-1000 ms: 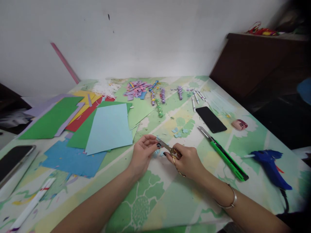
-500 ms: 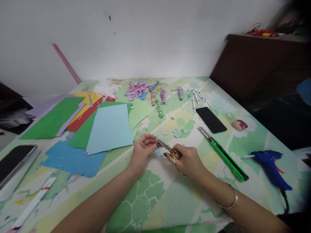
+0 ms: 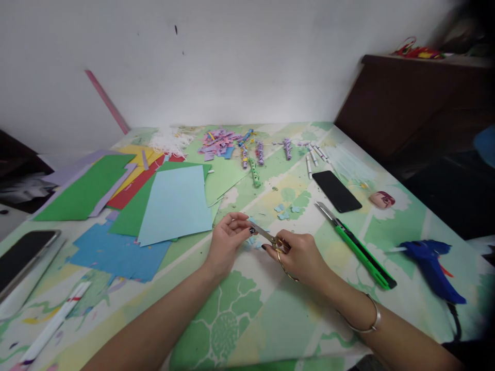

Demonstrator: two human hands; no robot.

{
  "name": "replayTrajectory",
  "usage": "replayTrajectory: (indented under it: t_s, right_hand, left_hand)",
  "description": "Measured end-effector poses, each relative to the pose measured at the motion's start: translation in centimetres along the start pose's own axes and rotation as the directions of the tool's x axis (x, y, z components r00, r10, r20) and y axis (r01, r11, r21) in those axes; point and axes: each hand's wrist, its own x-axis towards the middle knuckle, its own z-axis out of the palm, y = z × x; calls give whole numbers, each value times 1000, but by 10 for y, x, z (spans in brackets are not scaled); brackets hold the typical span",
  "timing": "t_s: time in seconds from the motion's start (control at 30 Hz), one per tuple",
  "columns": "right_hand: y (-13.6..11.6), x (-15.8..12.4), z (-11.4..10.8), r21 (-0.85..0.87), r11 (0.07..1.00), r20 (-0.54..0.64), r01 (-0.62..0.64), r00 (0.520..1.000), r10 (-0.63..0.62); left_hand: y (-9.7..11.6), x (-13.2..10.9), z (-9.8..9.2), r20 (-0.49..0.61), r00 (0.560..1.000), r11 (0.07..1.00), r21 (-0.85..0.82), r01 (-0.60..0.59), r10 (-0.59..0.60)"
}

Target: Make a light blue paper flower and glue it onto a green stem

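My right hand (image 3: 303, 255) is closed on the handles of small gold-handled scissors (image 3: 265, 234). Their blades point left and up, reaching my left fingertips. My left hand (image 3: 228, 242) pinches at the blade tips, where a bit of light blue paper (image 3: 252, 221) shows; most of that scrap is hidden by fingers and blades. Under the hands more light blue scraps lie on the tablecloth. Just beyond them rest several small light blue paper butterflies (image 3: 284, 213).
Coloured sheets, topped by a light blue sheet (image 3: 176, 206), spread to the left. A green utility knife (image 3: 361, 252), black phone (image 3: 336, 190) and blue glue gun (image 3: 433, 270) lie right. Decorated paper rolls (image 3: 254, 172) and a pile of paper strips (image 3: 218, 143) sit at the back.
Hands and scissors stay in nearly the same place. The whole view has shifted very slightly.
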Motion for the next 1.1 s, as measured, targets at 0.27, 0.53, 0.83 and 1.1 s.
replayTrajectory:
  t_s: [0.27, 0.53, 0.83, 1.1]
  right_hand:
    - [2, -1, 2, -9, 1000, 29, -28, 999, 28]
    - [10, 7, -1, -92, 986, 89, -138, 985, 146]
    - [7, 4, 0, 7, 1000, 198, 3, 980, -5]
    - [0, 1, -2, 384, 923, 89, 39, 993, -79]
  left_hand:
    - [-2, 2, -2, 2, 1000, 1000, 10, -14, 14]
    - [1, 4, -4, -19, 1000, 999, 44, -2, 3]
    - [2, 0, -2, -17, 1000, 995, 102, 16, -14]
    - [-8, -4, 1, 26, 999, 990, 138, 36, -40]
